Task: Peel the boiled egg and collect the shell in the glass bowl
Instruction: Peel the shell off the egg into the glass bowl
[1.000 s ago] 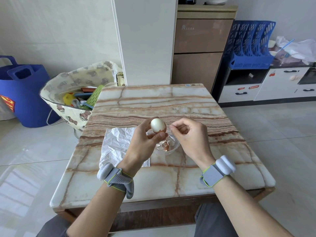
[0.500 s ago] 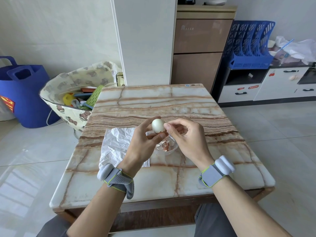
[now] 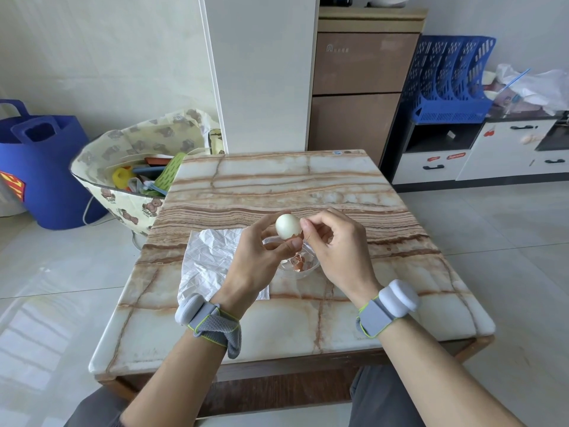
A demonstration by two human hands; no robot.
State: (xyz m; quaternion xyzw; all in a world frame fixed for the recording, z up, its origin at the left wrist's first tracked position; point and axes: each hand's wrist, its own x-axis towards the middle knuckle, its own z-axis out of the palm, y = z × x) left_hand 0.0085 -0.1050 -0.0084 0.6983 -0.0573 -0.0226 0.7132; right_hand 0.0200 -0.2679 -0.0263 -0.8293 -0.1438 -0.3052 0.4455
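Fig. A peeling in progress, seen from beside the desk (image 3: 277, 186).

The egg (image 3: 288, 224) is held in the air just above the far-left rim of the glass bowl (image 3: 309, 269), between the two bare hands. Its long axis stands nearly upright, leaning slightly. The peeled white, rounded end points up, and the lower end, which carries brown shell, sits down among the fingers.

The left grip (image 3: 261, 260) is clenched around the egg's lower half, with the thumb across the front. The right grip (image 3: 335, 254) has its thumb and forefinger pinched on a shell flake (image 3: 303, 235) at the egg's right flank, and its other fingers are curled. Shell pieces (image 3: 297, 261) lie in the bowl. The bowl rests on the desk just beside a crumpled white sheet (image 3: 209, 260). Each wrist wears a grey band (image 3: 203, 315).

Compared with one second ago, the right grip has closed a clear gap and now meets the egg. The egg keeps its upright pose and its place above the bowl, and the left grip's hold is unchanged.
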